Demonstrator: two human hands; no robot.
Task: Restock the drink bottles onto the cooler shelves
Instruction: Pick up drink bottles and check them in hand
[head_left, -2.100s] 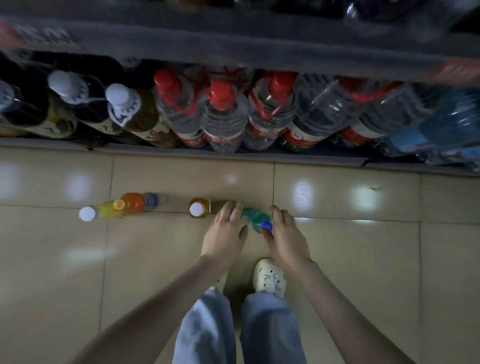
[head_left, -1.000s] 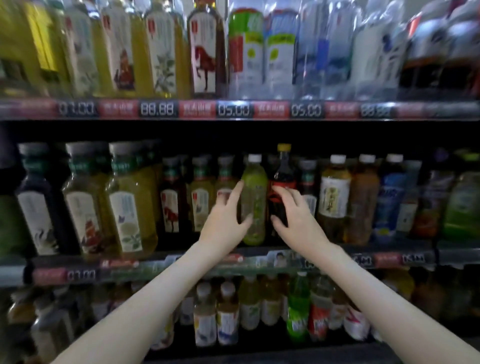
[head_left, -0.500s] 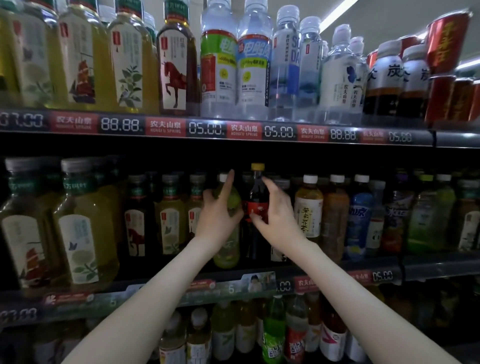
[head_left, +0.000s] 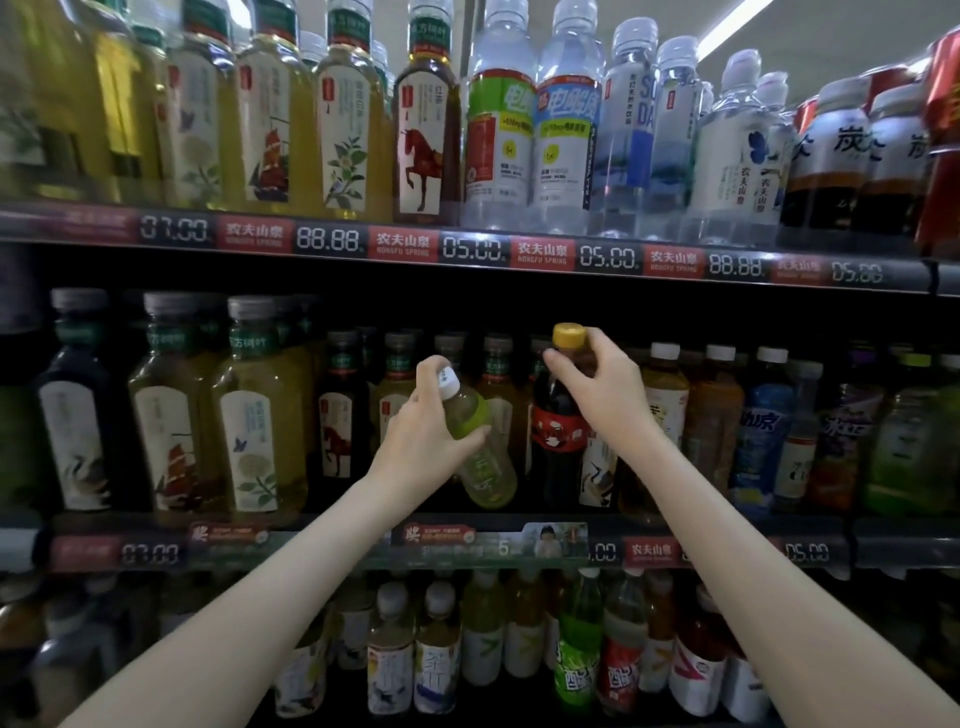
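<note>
Fingers (head_left: 435, 375) of the left hand (head_left: 423, 441) curl round the neck of a tilted pale green bottle (head_left: 485, 467); those of the right hand (head_left: 610, 400) pinch the dark bottle (head_left: 558, 457) beside it, under its cap. Both grips sit high, so either base may swing, knocking the packed tea bottles (head_left: 340, 410) around them or catching the shelf lip (head_left: 467, 543) below.

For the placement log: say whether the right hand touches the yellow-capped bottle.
Touching. The head view shows the right hand pinching the yellow-capped bottle at its neck, under the cap.
</note>
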